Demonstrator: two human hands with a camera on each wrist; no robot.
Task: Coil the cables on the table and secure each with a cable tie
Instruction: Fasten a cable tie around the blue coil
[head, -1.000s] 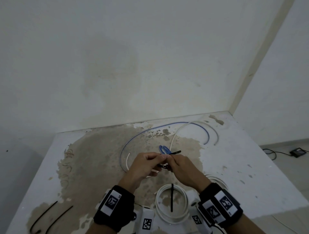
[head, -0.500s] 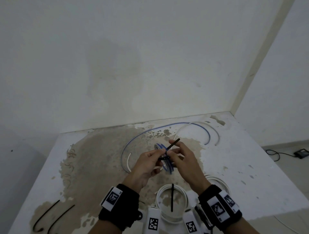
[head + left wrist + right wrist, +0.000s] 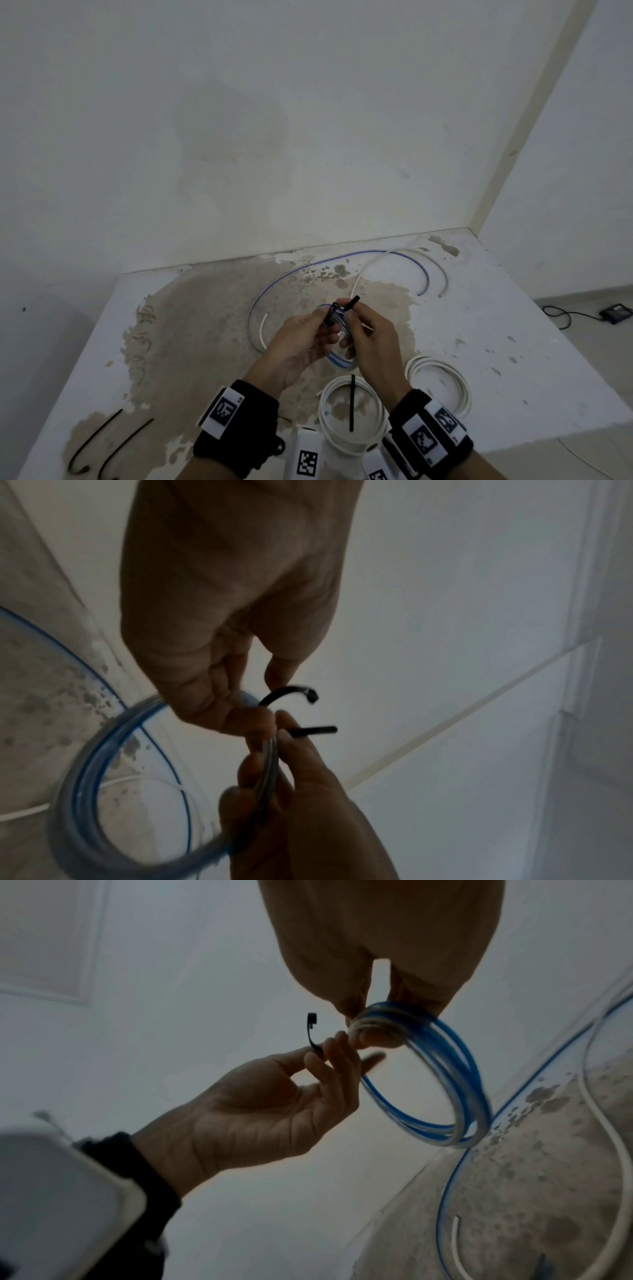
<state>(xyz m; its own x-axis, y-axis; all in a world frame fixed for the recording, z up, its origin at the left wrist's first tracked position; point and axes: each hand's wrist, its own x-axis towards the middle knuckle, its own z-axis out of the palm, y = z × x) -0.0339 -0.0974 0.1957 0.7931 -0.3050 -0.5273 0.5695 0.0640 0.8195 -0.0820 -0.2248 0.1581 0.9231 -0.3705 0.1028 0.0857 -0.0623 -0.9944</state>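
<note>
left hand (image 3: 301, 337): raised, fingers curled, pinching thin black plastic cable tie (image 3: 291, 693) | right hand (image 3: 371, 337): raised opposite, fingertips touching left, fingers curled round coiled blue cable (image 3: 445, 1085)

A: State which parts of the blue coil (image 3: 337, 356) are obscured.
B: In the head view both hands cover its upper arc; only the lower loop shows. In the left wrist view its near strands are motion-blurred.

A: And the black cable tie (image 3: 291, 693)?
B: Its middle section sits behind the fingertips; only both ends protrude. Whether it encircles the coil cannot be determined.

A: Edge cut-offs?
B: The two spare ties (image 3: 102, 442) run off the head view's bottom edge.
</note>
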